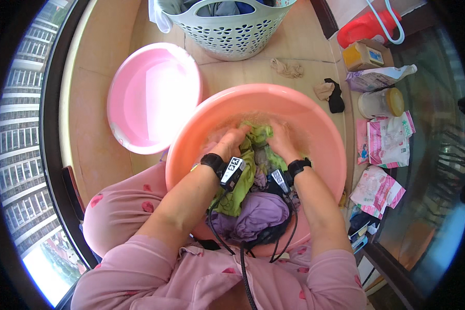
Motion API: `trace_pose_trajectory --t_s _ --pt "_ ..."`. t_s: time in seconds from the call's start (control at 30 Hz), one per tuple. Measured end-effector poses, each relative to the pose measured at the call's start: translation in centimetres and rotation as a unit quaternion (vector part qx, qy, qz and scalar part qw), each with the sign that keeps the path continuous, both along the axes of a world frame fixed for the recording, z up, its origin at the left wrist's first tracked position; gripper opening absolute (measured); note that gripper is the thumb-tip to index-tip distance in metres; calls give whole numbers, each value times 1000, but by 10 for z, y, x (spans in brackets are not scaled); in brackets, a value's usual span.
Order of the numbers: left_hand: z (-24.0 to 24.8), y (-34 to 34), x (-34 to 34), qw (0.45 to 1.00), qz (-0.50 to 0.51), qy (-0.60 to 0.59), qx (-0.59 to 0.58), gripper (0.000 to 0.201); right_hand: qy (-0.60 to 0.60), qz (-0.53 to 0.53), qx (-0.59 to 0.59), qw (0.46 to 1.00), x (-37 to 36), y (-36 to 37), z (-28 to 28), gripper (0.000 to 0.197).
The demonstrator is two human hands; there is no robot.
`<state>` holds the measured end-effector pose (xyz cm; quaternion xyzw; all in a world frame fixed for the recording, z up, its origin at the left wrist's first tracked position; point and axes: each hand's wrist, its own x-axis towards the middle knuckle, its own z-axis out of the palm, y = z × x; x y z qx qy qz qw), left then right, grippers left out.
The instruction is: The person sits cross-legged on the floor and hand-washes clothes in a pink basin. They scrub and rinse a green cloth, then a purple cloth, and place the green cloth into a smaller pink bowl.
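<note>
A large orange-pink basin [323, 139] stands in front of me with wet clothes and some water in it. My left hand [233, 140] and my right hand [281, 140] are down inside it, towards its far side. Between them, a lime-green garment [245, 178] is bunched up, and the fingers of both hands close on it from either side. Part of the fingers is hidden by the cloth and water. Nearer to me, a purple garment [261, 213] lies heaped on darker cloth. Small devices with cables are strapped to both wrists.
A pink basin [126, 103] stands at the left. Beyond is a pale laundry basket [237, 33] full of clothes. Small crumpled cloths, one beige [287, 68] and one black [336, 98], lie on the floor. Along the right stand a red bottle [356, 31], a jar [374, 104] and several packets.
</note>
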<state>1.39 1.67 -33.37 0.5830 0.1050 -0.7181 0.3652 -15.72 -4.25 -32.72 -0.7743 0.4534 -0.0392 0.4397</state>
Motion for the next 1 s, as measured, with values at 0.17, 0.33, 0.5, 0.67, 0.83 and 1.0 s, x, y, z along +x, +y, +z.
trace_pose_trajectory --t_s 0.17,0.33,0.5,0.67,0.83,1.0 --pt "6 1 16 995 -25 72 -63 43 -206 100 68 971 8 11 35 41" --pt "11 -7 19 952 -3 265 -151 39 -258 87 12 962 12 23 83 34" --pt "7 0 -1 969 -53 76 -231 22 -268 -37 -37 962 21 27 90 20" --pt "-28 2 -11 955 -65 -67 -282 22 -215 -118 -125 961 27 28 76 18" --pt "2 -1 -28 933 -112 -221 -262 25 -164 -167 -142 962 25 10 52 24" --pt "65 -5 -53 968 -53 -205 -133 30 -115 -200 -28 973 -1 -11 12 38"
